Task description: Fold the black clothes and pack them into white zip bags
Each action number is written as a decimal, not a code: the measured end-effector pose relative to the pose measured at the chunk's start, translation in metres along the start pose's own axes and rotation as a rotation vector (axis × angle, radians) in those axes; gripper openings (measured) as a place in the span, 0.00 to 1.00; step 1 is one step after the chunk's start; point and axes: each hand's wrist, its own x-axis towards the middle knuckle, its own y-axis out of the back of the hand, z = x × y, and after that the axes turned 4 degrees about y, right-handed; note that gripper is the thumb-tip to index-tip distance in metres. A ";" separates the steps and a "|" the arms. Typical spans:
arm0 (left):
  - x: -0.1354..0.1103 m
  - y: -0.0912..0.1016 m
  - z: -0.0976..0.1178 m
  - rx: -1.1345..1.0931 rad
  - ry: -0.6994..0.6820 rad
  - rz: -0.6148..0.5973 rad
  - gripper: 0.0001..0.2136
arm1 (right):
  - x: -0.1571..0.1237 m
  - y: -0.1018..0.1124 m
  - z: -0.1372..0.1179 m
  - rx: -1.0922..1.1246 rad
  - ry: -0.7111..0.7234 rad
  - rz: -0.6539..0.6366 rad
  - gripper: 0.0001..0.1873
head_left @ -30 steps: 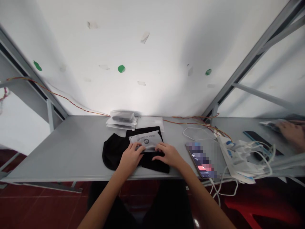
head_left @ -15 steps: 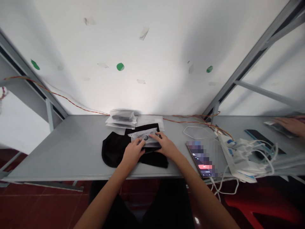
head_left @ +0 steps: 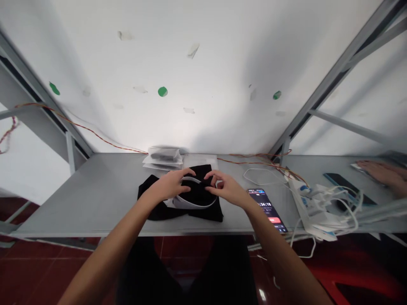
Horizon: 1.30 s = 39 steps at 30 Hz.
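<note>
Quick tally — three hands: left hand (head_left: 170, 185), right hand (head_left: 228, 189), a co-worker's hand (head_left: 381, 173) at the right end of the bench (head_left: 95, 199); two phones — lit phone (head_left: 267, 206), dark phone (head_left: 341, 183); one black garment (head_left: 149, 198); one white pouch (head_left: 179, 202); three green dots (head_left: 162, 91) on the wall (head_left: 206, 63).

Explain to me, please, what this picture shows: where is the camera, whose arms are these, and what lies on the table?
There is no machine here. A person works with bare hands, and the only camera sits on that person's head, looking forward and down. So the two arms coming in from the bottom are the person's own.

The left hand and the right hand each pinch the rim of a clear plastic bag and hold its mouth open. A black cloth shows inside the mouth and spreads out to the left on the grey table.

Behind lies a stack of packed bags. To the right are a phone with a lit screen and a power strip with white cables. The hand at the far right edge belongs to another person.
</note>
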 end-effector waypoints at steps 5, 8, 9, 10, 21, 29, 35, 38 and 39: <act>0.015 -0.010 -0.032 -0.299 -0.048 0.074 0.21 | 0.003 -0.014 0.013 -0.261 0.285 0.131 0.08; 0.000 -0.006 -0.033 -0.340 -0.177 0.176 0.13 | -0.004 -0.008 0.009 -0.459 0.452 0.020 0.10; -0.007 -0.006 -0.031 -0.306 -0.224 0.203 0.12 | -0.007 -0.007 0.007 -0.521 0.479 -0.030 0.11; -0.016 -0.008 -0.030 -0.246 -0.276 0.239 0.13 | -0.010 -0.005 0.005 -0.575 0.498 -0.076 0.14; -0.044 -0.049 -0.038 0.395 -0.366 0.264 0.16 | -0.023 -0.013 0.005 -0.683 0.555 -0.190 0.25; -0.041 -0.042 -0.044 0.306 -0.448 0.080 0.09 | -0.006 -0.012 -0.008 -0.693 0.469 -0.360 0.16; -0.051 -0.039 -0.060 0.296 -0.408 0.208 0.15 | -0.011 0.000 0.002 -0.557 0.386 -0.336 0.18; -0.052 -0.041 -0.057 0.353 -0.412 0.189 0.18 | -0.017 -0.002 0.002 -0.669 0.420 -0.310 0.13; -0.051 -0.042 -0.053 0.375 -0.407 0.173 0.18 | -0.018 -0.005 -0.001 -0.716 0.431 -0.309 0.13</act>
